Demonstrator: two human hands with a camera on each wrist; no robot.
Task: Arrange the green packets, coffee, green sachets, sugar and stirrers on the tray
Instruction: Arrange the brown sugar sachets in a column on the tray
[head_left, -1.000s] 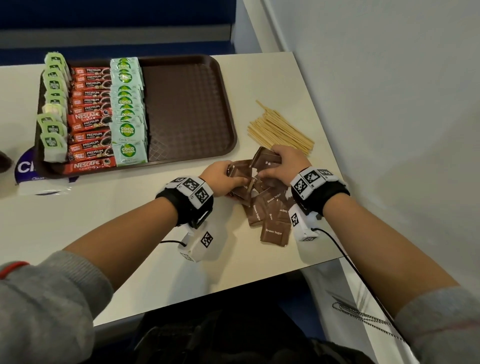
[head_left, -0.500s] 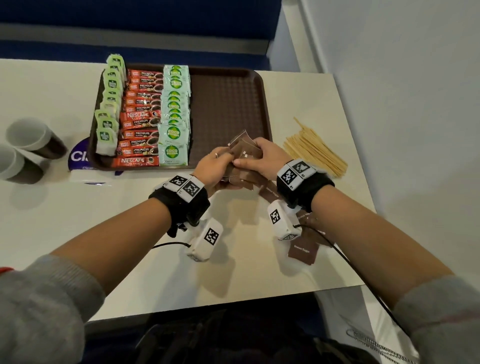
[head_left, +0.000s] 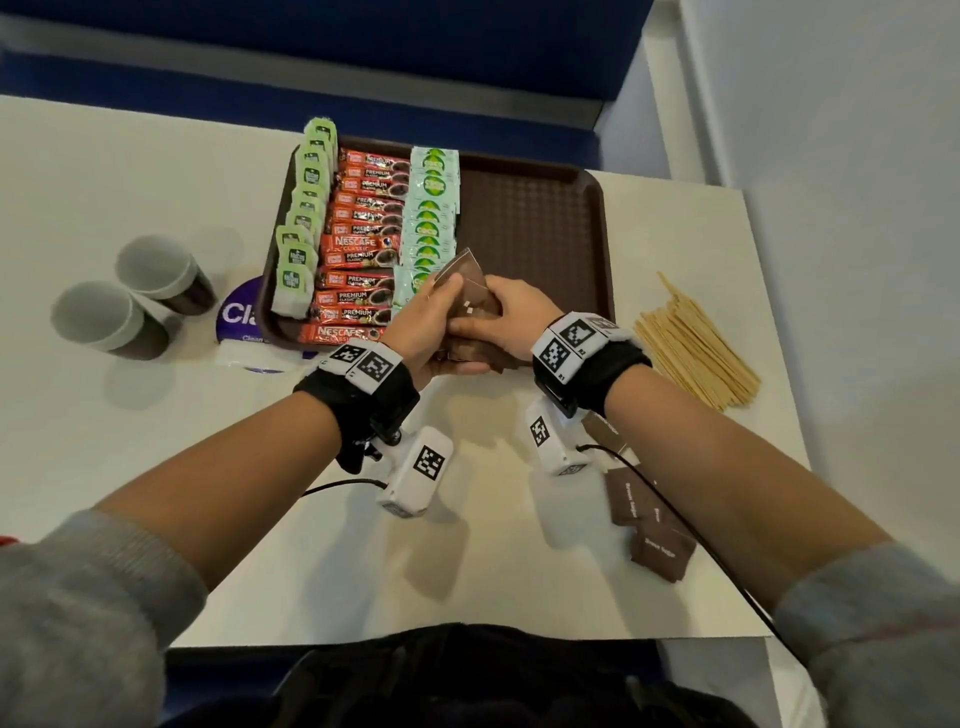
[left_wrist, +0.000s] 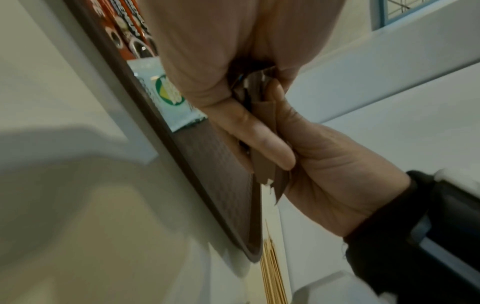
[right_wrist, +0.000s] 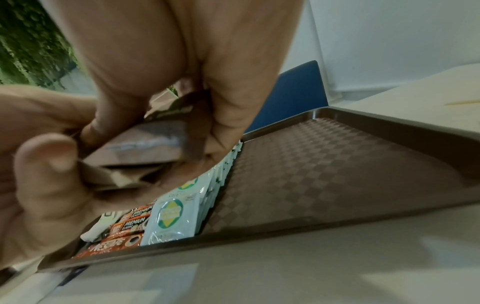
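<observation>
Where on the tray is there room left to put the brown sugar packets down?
The right half of the tray is bare, from the green sachets across to the right rim. The left half is crowded: green packets, coffee sticks and sachets in touching rows. Both hands hold the brown sugar packets over the near edge.

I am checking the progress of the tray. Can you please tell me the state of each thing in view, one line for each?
Held sugar packets: gripped by left hand and right hand, above the tray.
Loose sugar packets: lying on table.
Green packets: on tray, in a row.
Coffee: on tray.
Green sachets: on tray.
Stirrers: piled on table.
Cups: upright on table.
</observation>
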